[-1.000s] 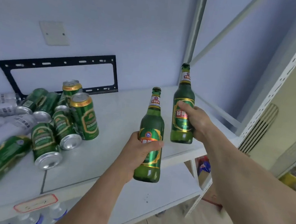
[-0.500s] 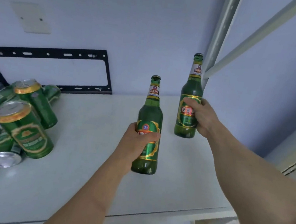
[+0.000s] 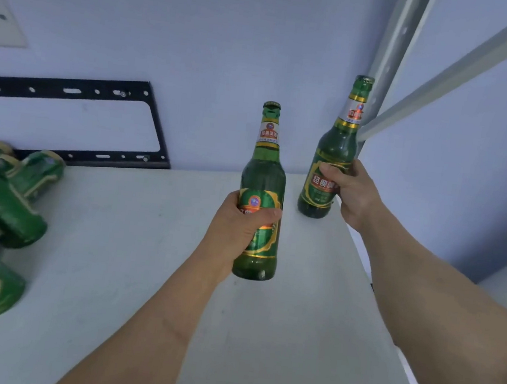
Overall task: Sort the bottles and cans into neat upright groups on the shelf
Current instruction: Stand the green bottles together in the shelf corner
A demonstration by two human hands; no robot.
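A person's left hand [image 3: 242, 222] wraps around the labelled middle of a green glass bottle [image 3: 264, 174], fingers curled across the front label and hiding part of its print, thumb side toward the camera. The bottle stands upright, capped, over the white shelf [image 3: 149, 274]; whether its base touches the surface or hangs just above cannot be told from this angle. The right hand [image 3: 351, 191] grips a second green bottle [image 3: 332, 156] at its lower body, thumb pressed across the label's edge and fingers closed round the back, out of sight. That bottle leans slightly to the right, its base at or just above the shelf's far right corner, its neck in front of the grey perforated upright [image 3: 392, 50] of the rack. At the left edge lies a jumble of green cans [image 3: 3, 212], blurred and cut off by the frame, so their number and lettering are hard to make out; most appear to lie on their sides. A black metal bracket [image 3: 156, 125] is fixed to the pale blue wall behind, its left end cut off. Both forearms enter from the bottom edge.
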